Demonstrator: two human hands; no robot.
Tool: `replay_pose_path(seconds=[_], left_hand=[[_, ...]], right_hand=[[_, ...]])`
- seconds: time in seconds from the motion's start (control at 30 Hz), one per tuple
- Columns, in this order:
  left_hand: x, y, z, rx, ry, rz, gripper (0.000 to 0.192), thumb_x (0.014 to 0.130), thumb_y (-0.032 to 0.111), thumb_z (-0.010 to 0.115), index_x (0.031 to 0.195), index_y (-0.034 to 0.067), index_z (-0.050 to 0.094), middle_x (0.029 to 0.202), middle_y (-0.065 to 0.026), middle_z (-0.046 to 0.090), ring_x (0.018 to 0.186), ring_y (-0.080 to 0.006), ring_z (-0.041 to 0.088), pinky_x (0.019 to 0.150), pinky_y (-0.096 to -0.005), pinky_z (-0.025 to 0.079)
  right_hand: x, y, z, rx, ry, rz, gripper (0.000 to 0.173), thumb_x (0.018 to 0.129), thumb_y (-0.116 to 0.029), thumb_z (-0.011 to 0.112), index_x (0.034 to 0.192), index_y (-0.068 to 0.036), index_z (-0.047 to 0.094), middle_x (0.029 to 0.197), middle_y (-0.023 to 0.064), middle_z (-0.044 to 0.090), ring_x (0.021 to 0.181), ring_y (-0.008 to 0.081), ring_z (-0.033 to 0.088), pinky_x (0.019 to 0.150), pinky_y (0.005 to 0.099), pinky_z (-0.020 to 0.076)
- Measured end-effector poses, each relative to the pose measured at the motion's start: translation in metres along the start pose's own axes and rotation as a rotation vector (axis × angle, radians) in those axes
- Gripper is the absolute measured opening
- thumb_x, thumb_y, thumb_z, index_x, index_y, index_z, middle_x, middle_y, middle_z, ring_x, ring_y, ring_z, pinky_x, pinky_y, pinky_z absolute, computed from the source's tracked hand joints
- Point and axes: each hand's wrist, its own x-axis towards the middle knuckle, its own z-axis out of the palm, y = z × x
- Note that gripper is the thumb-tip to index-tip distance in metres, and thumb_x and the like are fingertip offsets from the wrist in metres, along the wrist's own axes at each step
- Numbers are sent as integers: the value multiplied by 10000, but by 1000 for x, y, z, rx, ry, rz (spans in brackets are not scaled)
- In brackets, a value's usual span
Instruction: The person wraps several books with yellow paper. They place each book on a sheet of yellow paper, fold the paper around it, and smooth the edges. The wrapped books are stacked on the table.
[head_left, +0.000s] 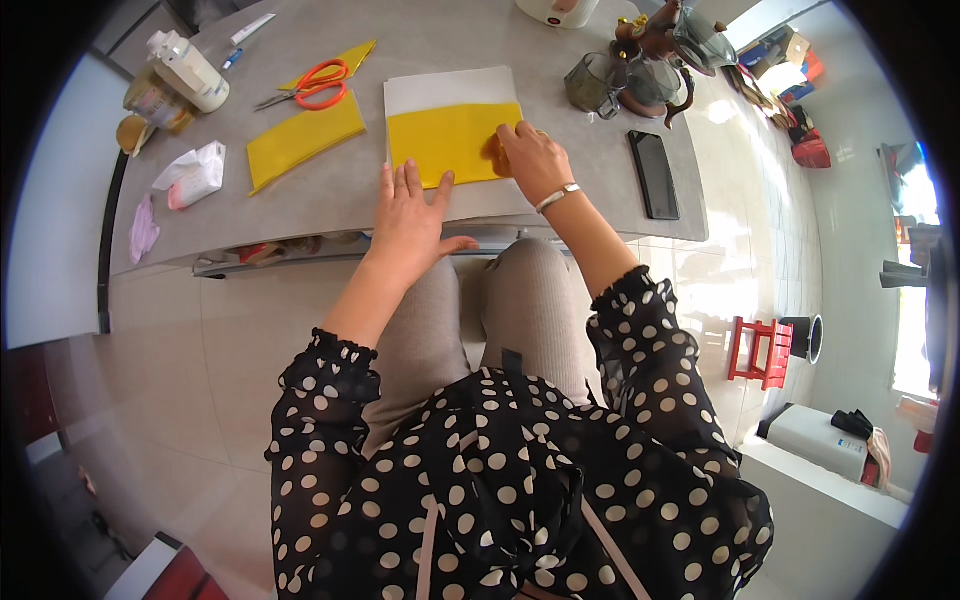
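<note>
A glossy yellow sheet (442, 142) lies over white paper (450, 84) on the table before me, leaving the paper's far part uncovered. My left hand (409, 217) rests at the near left edge of the yellow sheet, fingers spread, with nothing held. At the sheet's right edge my right hand (536, 161) is curled, knuckles up; its fingertips are hidden, so I cannot tell whether it grips or only presses. A reddish reflection of it shows on the sheet. Left of these, orange-handled scissors (319, 86) lie across pieces of yellow sheet (304, 139).
A smartphone (654, 176) lies at the table's right end, below a glass mug (592, 82) and a glass teapot set (656, 82). At left are a tissue pack (196, 174), a white bottle (191, 71), a jar (159, 105) and a lilac cloth (144, 229). A red stool (761, 352) stands on the floor.
</note>
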Motion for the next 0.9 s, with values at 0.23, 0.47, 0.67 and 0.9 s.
replay_pose_path(seconds=[0.23,0.47,0.67,0.9], left_hand=[[0,4,-2,48,-78,-2,1009,724,709,695,1528,165,421,1430,-412,419,1429,-478,340,1218,-578,145],[1,6,-5,106,-92,-5,1016,720,758,652,1531,191,423,1425,-410,431,1422,-477,352,1213,-584,133],[0,6,0,116,-68,-2,1006,730,773,627,1527,191,431,1426,-407,435,1426,-472,353,1210,-589,133],[0,7,-4,48,-117,-33,982,757,688,693,1549,198,383,1473,-414,361,1445,-472,320,1224,-576,125]], right_hand=[[-35,-31,-25,68,-50,-141,440,857,-68,578,1286,-151,629,1164,50,625,1135,260,593,948,400,482],[-51,-44,-9,-92,59,-223,436,879,-134,587,1313,-134,621,1357,9,564,1278,241,510,1003,409,438],[-59,-35,-10,-205,-25,-207,513,890,-116,579,1401,-157,555,1496,-6,503,1432,242,415,1123,417,387],[-78,-10,-17,-143,-20,-177,566,884,-56,550,1440,-158,519,1524,-10,489,1454,231,397,1167,400,365]])
